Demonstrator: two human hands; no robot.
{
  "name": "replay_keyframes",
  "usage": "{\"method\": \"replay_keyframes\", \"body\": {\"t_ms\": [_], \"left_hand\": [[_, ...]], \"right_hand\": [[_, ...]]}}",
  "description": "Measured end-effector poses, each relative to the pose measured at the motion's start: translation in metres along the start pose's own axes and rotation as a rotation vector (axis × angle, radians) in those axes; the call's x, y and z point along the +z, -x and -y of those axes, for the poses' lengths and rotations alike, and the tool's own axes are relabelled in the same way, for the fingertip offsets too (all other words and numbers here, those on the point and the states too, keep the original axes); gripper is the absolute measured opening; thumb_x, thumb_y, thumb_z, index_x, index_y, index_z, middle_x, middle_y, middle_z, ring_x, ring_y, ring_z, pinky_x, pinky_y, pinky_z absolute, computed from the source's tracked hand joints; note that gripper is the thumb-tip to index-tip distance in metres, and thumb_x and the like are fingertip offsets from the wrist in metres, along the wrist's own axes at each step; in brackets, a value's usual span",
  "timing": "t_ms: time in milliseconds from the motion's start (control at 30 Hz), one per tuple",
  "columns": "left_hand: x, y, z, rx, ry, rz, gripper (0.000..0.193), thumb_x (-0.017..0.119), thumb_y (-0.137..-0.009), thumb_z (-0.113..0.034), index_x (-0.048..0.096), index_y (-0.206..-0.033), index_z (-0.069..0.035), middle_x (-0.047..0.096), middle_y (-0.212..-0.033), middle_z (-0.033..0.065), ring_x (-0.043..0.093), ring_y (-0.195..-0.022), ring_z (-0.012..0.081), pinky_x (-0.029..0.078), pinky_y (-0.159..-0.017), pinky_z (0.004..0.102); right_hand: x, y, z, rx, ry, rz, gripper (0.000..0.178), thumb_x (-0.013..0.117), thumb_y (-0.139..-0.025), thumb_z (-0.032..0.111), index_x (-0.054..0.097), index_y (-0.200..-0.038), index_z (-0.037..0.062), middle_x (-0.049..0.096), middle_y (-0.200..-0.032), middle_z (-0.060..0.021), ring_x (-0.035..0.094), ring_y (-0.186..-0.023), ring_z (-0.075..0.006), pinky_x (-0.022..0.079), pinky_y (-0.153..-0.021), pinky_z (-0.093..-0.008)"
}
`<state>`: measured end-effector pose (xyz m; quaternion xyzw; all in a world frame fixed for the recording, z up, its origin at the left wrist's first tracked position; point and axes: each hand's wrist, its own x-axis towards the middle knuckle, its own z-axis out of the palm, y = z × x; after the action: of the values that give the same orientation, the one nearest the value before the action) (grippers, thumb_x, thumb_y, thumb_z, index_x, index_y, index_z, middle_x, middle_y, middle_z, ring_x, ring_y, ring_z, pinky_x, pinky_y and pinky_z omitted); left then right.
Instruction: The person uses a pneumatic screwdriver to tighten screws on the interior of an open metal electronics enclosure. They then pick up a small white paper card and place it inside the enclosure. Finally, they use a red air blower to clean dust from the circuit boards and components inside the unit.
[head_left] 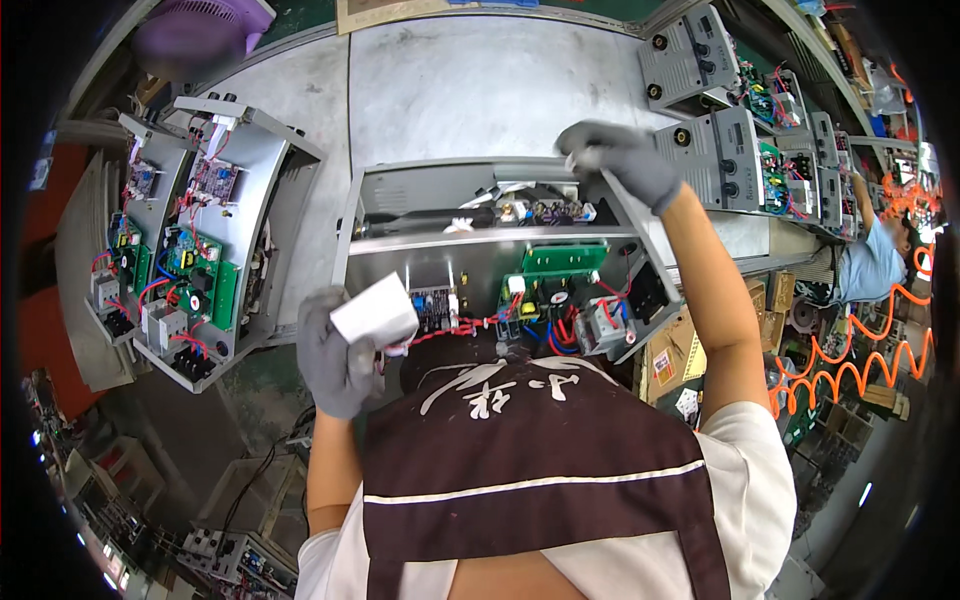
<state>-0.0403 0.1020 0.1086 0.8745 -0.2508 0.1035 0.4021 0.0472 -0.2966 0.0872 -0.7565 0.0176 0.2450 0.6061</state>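
Both my hands wear grey gloves. My left hand (335, 360) is closed around a white, box-like piece (378, 312), over the near left corner of an open metal equipment housing (410, 262). The piece's exact kind does not show. Above the far right corner of the housing is my right hand (625, 160), slightly blurred, its fingers drawn together around something small and pale. Inside the housing sit a green circuit board (565, 259), a smaller dark board (432, 308), red wires (470, 326) and a grey block-shaped component (603, 325).
Two similar open housings (245, 155) stand on the left of the metal worktable (450, 85). Several grey-panelled units (705, 160) line its right side. A purple plastic basket (205, 25) is at the far left. A person (870, 260) works beyond orange coiled hoses (850, 375).
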Motion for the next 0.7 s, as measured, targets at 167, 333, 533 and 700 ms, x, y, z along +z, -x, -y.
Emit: {"method": "replay_keyframes", "body": {"t_ms": [167,333,533,700], "left_hand": [[0.009,-0.063,0.016,-0.121,0.128,-0.075,0.024,0.054,-0.084,-0.016,0.058,-0.095,0.004,0.056,-0.092,0.018,0.054,-0.085,0.032,0.042,-0.077,0.0378],[0.038,-0.173,0.082,-0.392,0.32,-0.035,0.041,0.056,-0.087,-0.032,0.062,-0.105,0.005,0.063,-0.084,0.0068,0.053,-0.077,0.012,0.044,-0.07,0.0276],[0.066,-0.245,0.164,-0.541,0.542,0.001,0.033,0.056,-0.087,-0.031,0.062,-0.094,0.001,0.06,-0.076,0.0075,0.055,-0.057,0.0159,0.045,-0.053,0.0285],[0.063,-0.238,0.156,-0.592,0.605,0.045,0.032,0.056,-0.087,-0.03,0.061,-0.091,0.002,0.06,-0.076,0.0095,0.056,-0.054,0.0182,0.047,-0.052,0.0304]], "right_hand": [[-0.064,0.025,-0.035,-0.337,-0.755,-0.555,0.016,0.059,-0.085,0.018,0.06,-0.094,0.0051,0.062,-0.094,-0.0062,0.057,-0.09,-0.0185,0.045,-0.085,-0.0339],[-0.088,0.107,-0.102,-0.497,-1.34,-0.754,0.014,0.059,-0.087,0.016,0.062,-0.093,0.0049,0.063,-0.086,-0.0066,0.058,-0.083,-0.0203,0.047,-0.077,-0.0354],[0.079,0.102,-0.185,-0.239,-1.673,-0.927,0.007,0.061,-0.083,0.011,0.058,-0.088,0.0082,0.061,-0.075,-0.0033,0.058,-0.065,-0.0157,0.049,-0.061,-0.0292],[0.205,0.026,-0.15,-0.01,-1.697,-0.786,0.011,0.06,-0.087,0.02,0.063,-0.083,0.0098,0.057,-0.07,-0.0018,0.054,-0.062,-0.0142,0.049,-0.059,-0.0278]]}}
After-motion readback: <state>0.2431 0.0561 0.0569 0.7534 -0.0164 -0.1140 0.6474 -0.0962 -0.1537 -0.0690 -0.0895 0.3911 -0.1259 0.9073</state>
